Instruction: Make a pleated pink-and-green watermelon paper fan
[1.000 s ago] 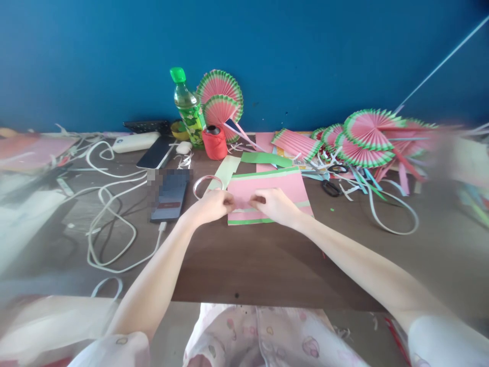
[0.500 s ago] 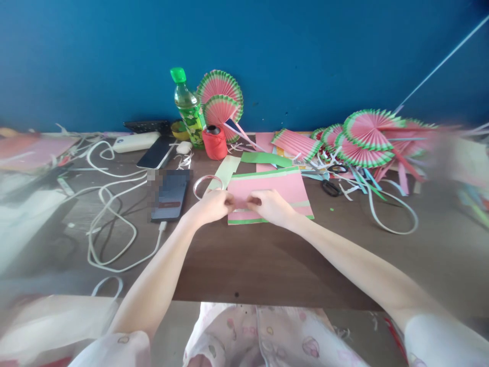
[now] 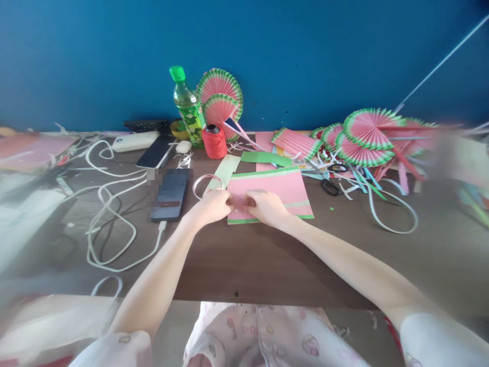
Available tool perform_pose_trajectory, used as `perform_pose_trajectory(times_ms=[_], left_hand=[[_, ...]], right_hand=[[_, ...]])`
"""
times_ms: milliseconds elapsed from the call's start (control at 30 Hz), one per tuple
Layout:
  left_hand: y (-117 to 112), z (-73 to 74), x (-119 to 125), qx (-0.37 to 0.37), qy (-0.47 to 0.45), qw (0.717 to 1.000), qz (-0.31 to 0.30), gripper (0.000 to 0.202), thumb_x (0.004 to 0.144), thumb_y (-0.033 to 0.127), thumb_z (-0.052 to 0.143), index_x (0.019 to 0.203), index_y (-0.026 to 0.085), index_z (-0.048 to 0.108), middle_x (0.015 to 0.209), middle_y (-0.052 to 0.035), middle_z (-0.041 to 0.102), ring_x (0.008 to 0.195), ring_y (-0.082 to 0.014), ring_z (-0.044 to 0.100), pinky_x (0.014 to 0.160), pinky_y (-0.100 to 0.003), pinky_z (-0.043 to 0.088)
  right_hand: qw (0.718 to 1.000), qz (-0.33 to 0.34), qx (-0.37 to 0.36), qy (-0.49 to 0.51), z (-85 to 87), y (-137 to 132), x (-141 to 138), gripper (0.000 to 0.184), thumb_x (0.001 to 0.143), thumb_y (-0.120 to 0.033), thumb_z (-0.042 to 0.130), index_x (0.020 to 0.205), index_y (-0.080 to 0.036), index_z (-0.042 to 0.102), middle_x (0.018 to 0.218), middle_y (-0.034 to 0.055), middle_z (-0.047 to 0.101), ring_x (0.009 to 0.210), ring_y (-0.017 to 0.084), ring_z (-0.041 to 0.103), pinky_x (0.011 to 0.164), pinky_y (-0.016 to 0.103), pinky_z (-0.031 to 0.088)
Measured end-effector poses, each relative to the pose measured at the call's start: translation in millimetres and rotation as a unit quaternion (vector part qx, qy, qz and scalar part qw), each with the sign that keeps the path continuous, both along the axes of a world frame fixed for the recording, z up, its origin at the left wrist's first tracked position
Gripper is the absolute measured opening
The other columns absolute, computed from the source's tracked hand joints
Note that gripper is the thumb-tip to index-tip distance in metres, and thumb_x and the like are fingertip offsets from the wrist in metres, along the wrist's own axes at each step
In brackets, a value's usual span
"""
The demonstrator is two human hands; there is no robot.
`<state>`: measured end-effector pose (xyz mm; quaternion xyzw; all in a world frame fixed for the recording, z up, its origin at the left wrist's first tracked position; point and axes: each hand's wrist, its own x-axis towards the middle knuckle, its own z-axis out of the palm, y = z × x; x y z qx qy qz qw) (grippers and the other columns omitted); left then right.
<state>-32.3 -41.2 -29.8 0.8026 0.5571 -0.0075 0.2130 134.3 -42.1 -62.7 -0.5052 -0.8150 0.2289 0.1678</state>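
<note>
Pink paper with green bands along its long edges [image 3: 280, 187] lies flat on the table, a pale strip crossing its lower part. Over its left edge my left hand [image 3: 214, 206] is closed, thumb and fingers pinched together. Close by, my right hand [image 3: 267, 208] is closed the same way above the paper's lower middle. Whatever the fingertips hold is too thin or blurred to make out. A roll of tape [image 3: 195, 187] lies just behind my left hand, partly over a pale green paper strip [image 3: 226, 171]. Behind the pink paper is a darker green strip [image 3: 265, 158].
Pleated pink-green paper fans [image 3: 369, 135] and black-handled scissors [image 3: 330, 187] lie at the right. A green-capped bottle [image 3: 188, 109] and a red-wrapped spool [image 3: 214, 143] stand at the back. Left are a phone [image 3: 170, 196] and a looped white cable [image 3: 110, 267].
My right hand has shifted slightly left, toward my left hand, its fingertips blurred. The left hand and the pink paper stay almost where they were.
</note>
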Motion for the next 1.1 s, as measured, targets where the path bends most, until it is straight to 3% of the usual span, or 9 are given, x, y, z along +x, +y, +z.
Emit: perform_pose_trajectory(times_ms=[767, 1100], left_hand=[[-7, 4.0, 6, 0.084, 0.109, 0.990, 0.014, 0.023, 0.077, 0.033, 0.051, 0.072, 0.014, 0.062, 0.084, -0.0138, 0.064, 0.091, -0.0315, 0.056, 0.081, -0.043, 0.037], [2, 3.9, -14, 0.056, 0.016, 0.998, 0.018, 0.017, 0.073, 0.034, 0.056, 0.066, 0.018, 0.058, 0.075, -0.0043, 0.059, 0.073, -0.0204, 0.055, 0.065, -0.031, 0.037]], right_hand=[[1.000, -0.008, 0.001, 0.012, -4.1, 2, 0, 0.017, 0.075, -0.033, 0.061, 0.068, -0.021, 0.052, 0.073, -0.0007, 0.061, 0.065, 0.013, 0.051, 0.053, 0.023, 0.029], [1.000, -0.010, -0.012, 0.005, 0.0, 0, -2, 0.014, 0.073, -0.030, 0.062, 0.070, -0.021, 0.052, 0.073, -0.0009, 0.060, 0.064, 0.013, 0.050, 0.052, 0.023, 0.028]])
